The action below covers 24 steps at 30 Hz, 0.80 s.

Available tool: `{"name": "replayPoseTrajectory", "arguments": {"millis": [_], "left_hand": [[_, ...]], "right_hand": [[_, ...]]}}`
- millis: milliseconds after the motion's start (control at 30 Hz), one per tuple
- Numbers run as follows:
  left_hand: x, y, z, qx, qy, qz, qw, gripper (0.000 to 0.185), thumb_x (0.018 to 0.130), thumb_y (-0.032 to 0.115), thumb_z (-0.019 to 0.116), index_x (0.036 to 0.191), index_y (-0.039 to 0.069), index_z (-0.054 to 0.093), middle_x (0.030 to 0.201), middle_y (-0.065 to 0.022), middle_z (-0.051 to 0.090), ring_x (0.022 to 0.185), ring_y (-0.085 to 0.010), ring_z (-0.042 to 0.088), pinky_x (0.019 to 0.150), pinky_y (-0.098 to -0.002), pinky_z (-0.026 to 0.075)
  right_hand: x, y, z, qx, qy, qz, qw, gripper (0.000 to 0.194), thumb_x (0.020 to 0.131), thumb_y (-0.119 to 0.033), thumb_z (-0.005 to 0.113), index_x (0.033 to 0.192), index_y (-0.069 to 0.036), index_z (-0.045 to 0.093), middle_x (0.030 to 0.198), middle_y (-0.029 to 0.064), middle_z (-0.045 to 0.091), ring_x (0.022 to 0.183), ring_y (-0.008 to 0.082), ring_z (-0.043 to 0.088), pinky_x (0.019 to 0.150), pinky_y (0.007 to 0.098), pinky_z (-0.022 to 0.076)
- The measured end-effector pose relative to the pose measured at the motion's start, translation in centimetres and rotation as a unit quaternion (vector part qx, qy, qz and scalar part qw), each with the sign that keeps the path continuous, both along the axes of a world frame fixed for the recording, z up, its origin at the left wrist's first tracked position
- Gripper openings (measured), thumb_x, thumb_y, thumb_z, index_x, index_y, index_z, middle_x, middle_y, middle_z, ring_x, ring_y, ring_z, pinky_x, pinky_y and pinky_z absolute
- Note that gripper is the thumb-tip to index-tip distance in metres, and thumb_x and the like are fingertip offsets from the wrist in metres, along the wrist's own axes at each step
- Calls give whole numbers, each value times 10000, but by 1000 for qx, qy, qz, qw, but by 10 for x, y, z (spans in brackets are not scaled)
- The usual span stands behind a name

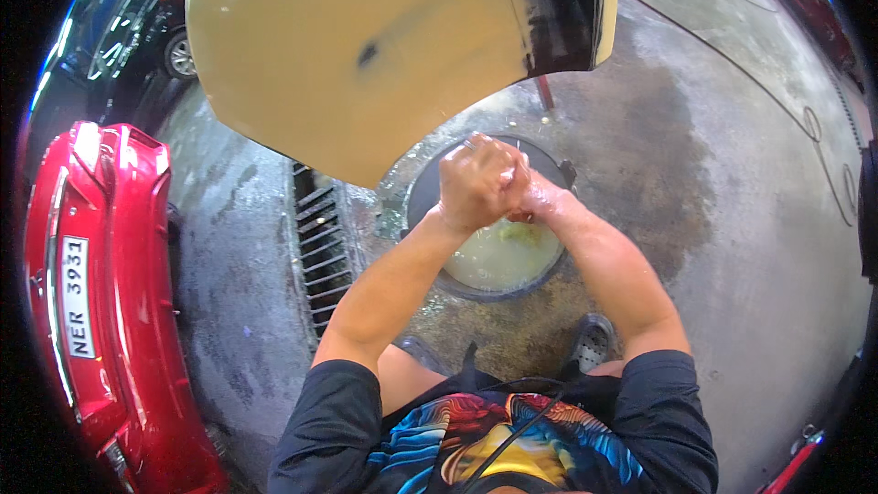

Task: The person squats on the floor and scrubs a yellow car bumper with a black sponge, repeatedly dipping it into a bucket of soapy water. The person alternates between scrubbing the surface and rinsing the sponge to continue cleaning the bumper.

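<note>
My left hand [473,182] and my right hand [531,193] are pressed together, wet, above a round dark tub [429,199]. The left fingers are curled and cover much of the right hand. Whether anything is squeezed between them is hidden. Cloudy water [490,264] fills the tub, with a yellow-green patch showing in it below my right wrist. Just beyond my hands, a large beige car body panel [309,62], probably a bonnet, is raised above the floor. It has a black area along its right side and a small dark spot near its middle.
A red car bumper [140,254] with a number plate stands at the left. A metal drain grate [322,247] runs along the wet concrete floor [233,254]. A thin hose or cable [741,58] trails at the right. A dark car [130,41] is at the upper left.
</note>
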<state>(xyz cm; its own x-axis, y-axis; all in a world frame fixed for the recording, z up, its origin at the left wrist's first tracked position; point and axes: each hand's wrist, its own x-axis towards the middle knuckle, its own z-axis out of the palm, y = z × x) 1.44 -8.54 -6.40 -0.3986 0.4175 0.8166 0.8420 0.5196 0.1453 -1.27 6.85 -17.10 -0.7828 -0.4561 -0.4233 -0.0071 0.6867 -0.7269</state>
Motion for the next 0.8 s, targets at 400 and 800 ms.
{"name": "replayPoseTrajectory", "arguments": {"millis": [400,800], "left_hand": [[8,24,-11,463,-570,-114,669,142,943,164,731,951,52,644,837,-15,640,764,-121,603,683,-306,483],[-12,43,19,529,-586,-376,485,795,946,641,693,1490,94,500,1525,-108,494,1446,-311,468,1161,-494,430]], "right_hand": [[91,63,183,-14,338,-101,936,637,860,-128,788,1456,-44,579,1369,210,649,1288,392,607,1119,457,474],[-11,75,334,174,866,66,465,451,834,-30,696,1286,-38,684,1298,136,661,1178,317,640,996,449,439]]}}
